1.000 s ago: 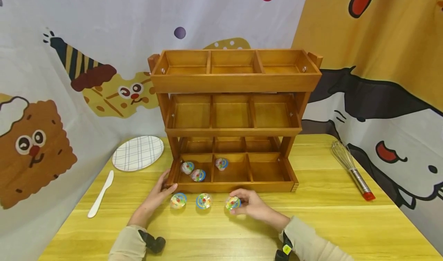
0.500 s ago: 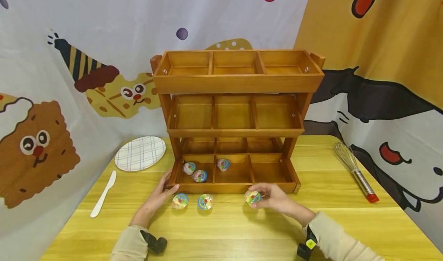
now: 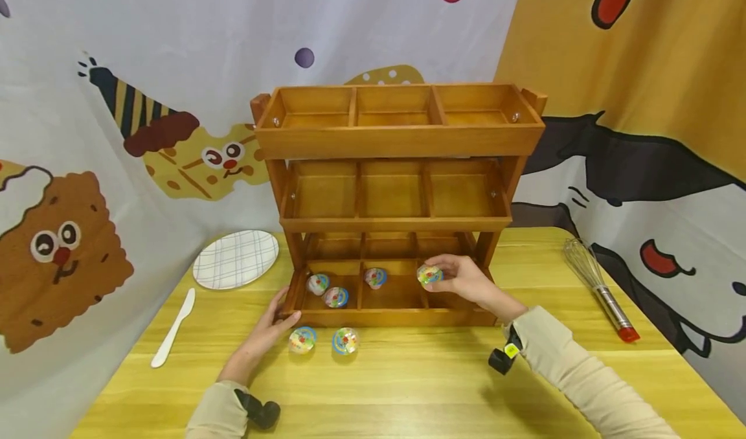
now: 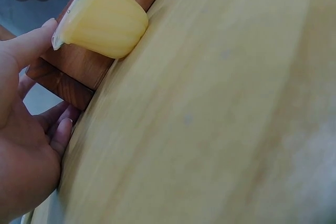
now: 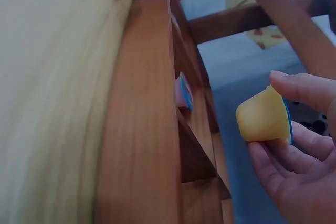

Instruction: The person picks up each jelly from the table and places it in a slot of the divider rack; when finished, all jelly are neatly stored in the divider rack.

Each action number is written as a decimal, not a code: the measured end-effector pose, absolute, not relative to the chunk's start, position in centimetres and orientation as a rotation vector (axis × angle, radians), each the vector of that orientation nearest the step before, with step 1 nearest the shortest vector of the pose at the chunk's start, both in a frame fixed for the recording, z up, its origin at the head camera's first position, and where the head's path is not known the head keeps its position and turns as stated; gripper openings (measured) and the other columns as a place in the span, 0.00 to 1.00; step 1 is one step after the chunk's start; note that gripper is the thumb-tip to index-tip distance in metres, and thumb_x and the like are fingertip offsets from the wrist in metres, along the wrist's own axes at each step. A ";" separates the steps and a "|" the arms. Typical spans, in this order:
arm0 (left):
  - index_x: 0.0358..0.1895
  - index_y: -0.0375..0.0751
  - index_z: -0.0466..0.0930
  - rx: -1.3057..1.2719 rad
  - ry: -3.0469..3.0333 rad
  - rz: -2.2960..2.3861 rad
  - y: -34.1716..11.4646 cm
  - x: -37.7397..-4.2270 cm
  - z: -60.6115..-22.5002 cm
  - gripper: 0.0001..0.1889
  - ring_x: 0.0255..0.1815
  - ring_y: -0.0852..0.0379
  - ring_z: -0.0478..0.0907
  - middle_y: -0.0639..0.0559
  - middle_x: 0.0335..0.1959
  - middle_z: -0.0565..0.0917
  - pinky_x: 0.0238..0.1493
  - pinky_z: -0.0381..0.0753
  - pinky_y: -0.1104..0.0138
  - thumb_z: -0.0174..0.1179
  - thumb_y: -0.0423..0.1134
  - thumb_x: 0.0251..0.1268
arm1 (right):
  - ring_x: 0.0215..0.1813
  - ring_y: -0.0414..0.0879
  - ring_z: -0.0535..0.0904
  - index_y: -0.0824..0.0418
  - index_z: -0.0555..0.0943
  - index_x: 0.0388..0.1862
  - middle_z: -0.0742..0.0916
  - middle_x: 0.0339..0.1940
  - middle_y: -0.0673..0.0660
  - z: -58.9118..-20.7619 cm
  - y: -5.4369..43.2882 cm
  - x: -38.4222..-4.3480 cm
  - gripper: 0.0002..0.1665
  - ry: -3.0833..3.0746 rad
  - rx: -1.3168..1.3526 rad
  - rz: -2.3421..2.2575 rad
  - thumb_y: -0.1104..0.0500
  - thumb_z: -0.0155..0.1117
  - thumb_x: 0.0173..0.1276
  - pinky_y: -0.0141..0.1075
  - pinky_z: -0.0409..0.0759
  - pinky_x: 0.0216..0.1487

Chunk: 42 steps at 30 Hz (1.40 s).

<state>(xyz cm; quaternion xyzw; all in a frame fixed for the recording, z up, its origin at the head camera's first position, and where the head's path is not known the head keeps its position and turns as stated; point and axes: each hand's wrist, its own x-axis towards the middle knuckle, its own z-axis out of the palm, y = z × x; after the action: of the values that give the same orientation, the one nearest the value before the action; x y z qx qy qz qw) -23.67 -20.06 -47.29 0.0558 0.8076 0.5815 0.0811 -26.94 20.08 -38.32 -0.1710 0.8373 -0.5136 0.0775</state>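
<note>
In the head view my right hand pinches a yellow jelly cup by its edge, above the bottom tier's right compartment. The right wrist view shows this jelly cup held between thumb and fingers, apart from the wood. My left hand grips the lower left corner of the three-tier wooden rack, thumb in front and fingers round the side. Two yellow jelly cups, a left one and a right one, stand before the rack. Two pinkish jelly cups lie in the left compartment, one in the middle.
A checked oval plate and a white plastic knife lie on the table to the left. To the right is a whisk with a red handle end. A printed cloth hangs behind the table.
My right hand has carried its jelly cup rightward along the front of the rack, then up and forward over the bottom tier. My left hand stays at the rack's corner.
</note>
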 end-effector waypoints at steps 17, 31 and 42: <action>0.69 0.55 0.40 0.173 2.430 1.748 -19.7 -23.8 -47.3 0.36 0.58 0.44 0.63 0.38 0.64 0.59 0.57 0.63 0.51 0.51 0.48 0.63 | 0.42 0.47 0.77 0.63 0.74 0.50 0.82 0.44 0.59 -41.5 14.0 -29.6 0.29 2.507 -0.505 -1.358 0.58 0.71 0.49 0.35 0.76 0.41; 0.69 0.55 0.40 0.156 2.442 1.717 -19.8 -23.6 -47.6 0.36 0.59 0.42 0.61 0.38 0.64 0.58 0.58 0.62 0.48 0.50 0.49 0.63 | 0.43 0.46 0.76 0.62 0.75 0.48 0.80 0.43 0.57 -42.6 12.3 -30.0 0.26 2.553 -0.524 -1.096 0.63 0.69 0.47 0.36 0.76 0.40; 0.69 0.56 0.40 0.156 2.444 1.738 -20.0 -23.8 -47.8 0.36 0.59 0.43 0.61 0.39 0.64 0.58 0.57 0.62 0.49 0.51 0.48 0.63 | 0.46 0.48 0.77 0.63 0.75 0.50 0.81 0.46 0.57 -42.4 12.4 -30.1 0.28 2.552 -0.502 -1.100 0.67 0.67 0.46 0.39 0.76 0.46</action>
<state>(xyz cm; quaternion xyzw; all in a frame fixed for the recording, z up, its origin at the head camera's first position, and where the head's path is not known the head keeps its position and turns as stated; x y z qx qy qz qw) -23.76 -19.99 -47.75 0.0518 0.8119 0.5774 0.0690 -30.12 12.39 -42.40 -0.1754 0.8924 -0.3845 0.1582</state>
